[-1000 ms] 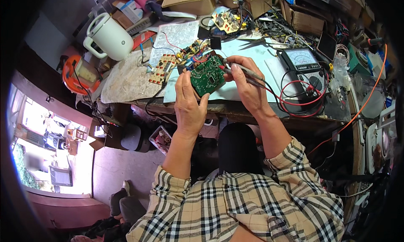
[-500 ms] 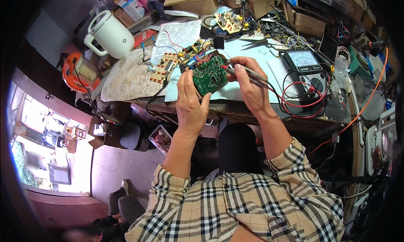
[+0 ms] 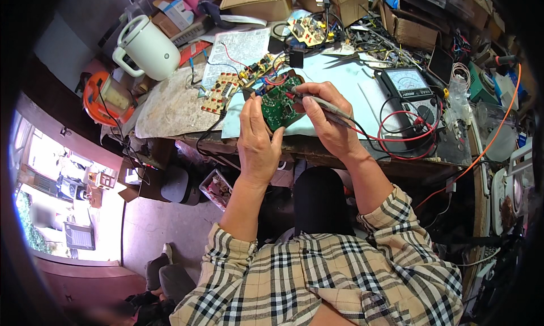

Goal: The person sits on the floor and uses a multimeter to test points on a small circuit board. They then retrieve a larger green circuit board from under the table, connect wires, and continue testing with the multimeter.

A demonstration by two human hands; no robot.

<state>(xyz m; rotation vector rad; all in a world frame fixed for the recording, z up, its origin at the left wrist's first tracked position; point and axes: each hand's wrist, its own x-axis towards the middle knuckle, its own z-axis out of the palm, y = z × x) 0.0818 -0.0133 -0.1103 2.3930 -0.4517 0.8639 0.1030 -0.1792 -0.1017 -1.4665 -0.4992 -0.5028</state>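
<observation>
A green circuit board is tilted up at the front of the bench, its soldered face toward me. My left hand grips its left and lower edge, thumb along the bottom. In my right hand are the multimeter test probes, pinched together like a pen. Their tips reach over the upper right of the board; whether both touch it I cannot tell. Red and black leads run from the probes to an analog multimeter at the right. Behind the board, wires join a tan board with red parts.
White-green paper covers the bench middle, with pliers on it. A white kettle and an orange container stand at the left. Cables and cardboard boxes crowd the back. Below left, another person's leg shows.
My right hand has shifted left and slightly down, bringing the probe tips from the board's right edge farther over its face. My left hand and the board have barely moved.
</observation>
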